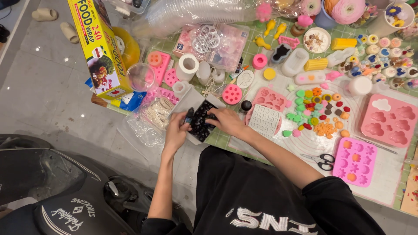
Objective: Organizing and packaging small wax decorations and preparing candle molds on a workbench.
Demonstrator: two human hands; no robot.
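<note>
My left hand (176,132) grips a small dark bottle with a blue cap (189,116), held upright at the left edge of a white box (190,101) packed with several dark little bottles (201,123). My right hand (227,122) rests on the box's right side, its fingertips down among the bottles. The box lies tilted at the near edge of a low table with a green checked mat (220,139).
Pink silicone moulds (388,119) (355,161), a numbers mould (264,121), small coloured cast shapes on a round clear mat (315,141), scissors (322,161), a tape roll (187,64) and a yellow food-wrap carton (98,43) crowd the table. A dark scooter (56,191) stands at lower left.
</note>
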